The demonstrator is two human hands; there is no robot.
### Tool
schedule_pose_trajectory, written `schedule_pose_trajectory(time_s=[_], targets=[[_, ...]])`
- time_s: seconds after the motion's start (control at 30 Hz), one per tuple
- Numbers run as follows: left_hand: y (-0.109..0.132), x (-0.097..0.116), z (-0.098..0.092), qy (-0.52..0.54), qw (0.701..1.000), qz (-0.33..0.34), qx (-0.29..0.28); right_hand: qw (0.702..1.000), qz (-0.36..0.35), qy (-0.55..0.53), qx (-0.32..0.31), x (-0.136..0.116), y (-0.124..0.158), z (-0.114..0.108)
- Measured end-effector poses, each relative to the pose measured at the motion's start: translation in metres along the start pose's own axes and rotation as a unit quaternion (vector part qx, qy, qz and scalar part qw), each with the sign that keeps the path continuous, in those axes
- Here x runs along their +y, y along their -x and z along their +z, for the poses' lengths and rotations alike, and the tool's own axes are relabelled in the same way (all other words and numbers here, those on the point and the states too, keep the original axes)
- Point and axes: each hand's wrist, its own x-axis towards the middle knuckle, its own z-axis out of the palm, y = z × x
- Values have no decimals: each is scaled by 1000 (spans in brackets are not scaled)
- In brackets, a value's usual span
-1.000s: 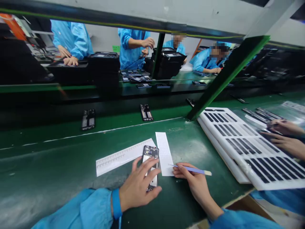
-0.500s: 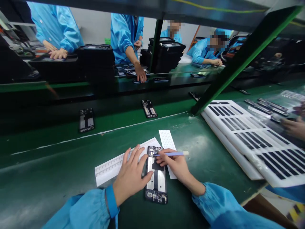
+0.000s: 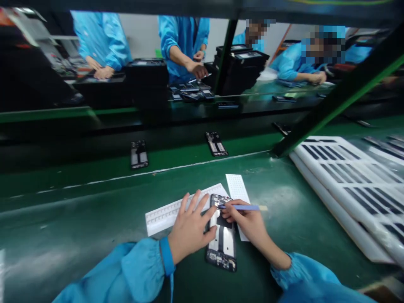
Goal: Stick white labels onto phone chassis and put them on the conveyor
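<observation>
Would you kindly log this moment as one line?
left hand: at open phone | right hand: holding purple tool over phone's upper end

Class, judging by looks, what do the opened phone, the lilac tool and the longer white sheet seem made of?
Opened phone: bright, silvery plates suggest metal; dark parts unclear.
Lilac tool: smooth, solid colour, perhaps plastic or coated metal.
Longer white sheet: thin, flat, patterned, likely paper.
</observation>
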Motion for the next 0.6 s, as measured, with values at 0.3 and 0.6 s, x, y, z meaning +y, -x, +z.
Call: schedule_pose_trajectory(time_s=[0.3,0.6], targets=[[44,-26,-33,-10,991,54,126,997,-50,4,-51,-34,-1,31],[84,-67,-42,-12,994,-37,107,982,-24,97,-158,-13,-24,83]])
